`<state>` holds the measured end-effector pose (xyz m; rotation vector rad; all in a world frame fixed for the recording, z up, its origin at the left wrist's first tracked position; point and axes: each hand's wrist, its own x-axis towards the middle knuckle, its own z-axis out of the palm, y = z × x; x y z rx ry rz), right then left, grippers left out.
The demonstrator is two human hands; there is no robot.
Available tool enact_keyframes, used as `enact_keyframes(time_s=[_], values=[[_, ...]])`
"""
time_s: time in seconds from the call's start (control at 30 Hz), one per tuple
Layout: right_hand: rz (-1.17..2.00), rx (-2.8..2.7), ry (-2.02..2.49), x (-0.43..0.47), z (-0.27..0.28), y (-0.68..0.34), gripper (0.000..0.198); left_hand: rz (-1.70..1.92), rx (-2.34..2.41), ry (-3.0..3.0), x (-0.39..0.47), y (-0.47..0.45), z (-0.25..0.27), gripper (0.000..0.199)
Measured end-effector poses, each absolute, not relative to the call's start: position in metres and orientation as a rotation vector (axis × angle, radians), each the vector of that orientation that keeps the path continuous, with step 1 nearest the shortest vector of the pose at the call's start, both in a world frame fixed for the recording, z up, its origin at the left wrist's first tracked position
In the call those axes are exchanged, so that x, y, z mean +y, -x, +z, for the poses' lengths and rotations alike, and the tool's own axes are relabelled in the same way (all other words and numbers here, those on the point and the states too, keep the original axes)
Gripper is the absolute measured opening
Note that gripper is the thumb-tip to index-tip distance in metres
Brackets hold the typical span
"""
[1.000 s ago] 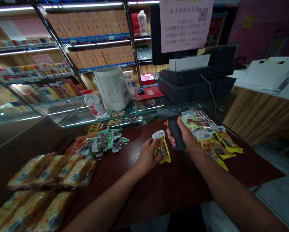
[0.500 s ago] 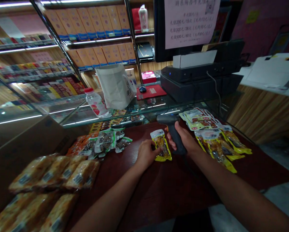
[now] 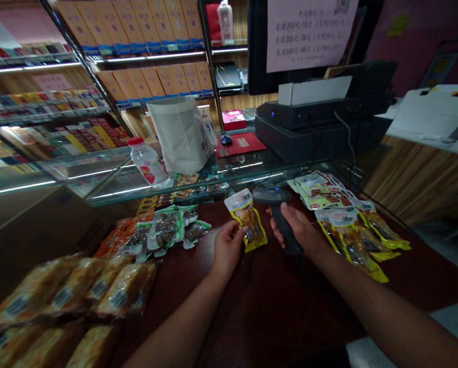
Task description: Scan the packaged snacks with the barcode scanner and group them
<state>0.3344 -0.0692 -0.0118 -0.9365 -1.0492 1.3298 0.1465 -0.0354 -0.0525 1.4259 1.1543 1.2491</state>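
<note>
Between thumb and fingers, my left hand (image 3: pixel 229 248) grips a yellow-edged clear snack packet (image 3: pixel 251 225) by its left side. The packet is tilted, with its white, barcoded end pointing up and away. My right hand (image 3: pixel 296 227) is wrapped round the handle of a black barcode scanner (image 3: pixel 284 225). The scanner's head points left, just beside the packet's upper end, apart from it. Right of the scanner lie several similar yellow packets (image 3: pixel 351 243), below a pile of pale green-edged packets (image 3: pixel 323 189).
Wrapped bread loaves (image 3: pixel 75 283) and a cardboard box (image 3: pixel 41 214) occupy the left side. Green-striped packets (image 3: pixel 165 230) lie beyond the loaves. A bottle (image 3: pixel 148 163), a white paper bag (image 3: pixel 181 135) and a black register (image 3: pixel 290 133) stand on the glass counter (image 3: pixel 117 184).
The packet has come up off the brown tabletop in my left hand and tilted leftward. My right hand still holds the scanner, slightly farther right in view. The camera view has shifted a little.
</note>
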Motion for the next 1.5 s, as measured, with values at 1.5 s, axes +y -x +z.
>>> enact_keyframes(time_s=[1.5], values=[[1.237, -1.146, 0.934, -0.064, -0.019, -0.338, 0.056, 0.625, 2.056, -1.883, 0.047, -0.076, -0.002, 0.008]])
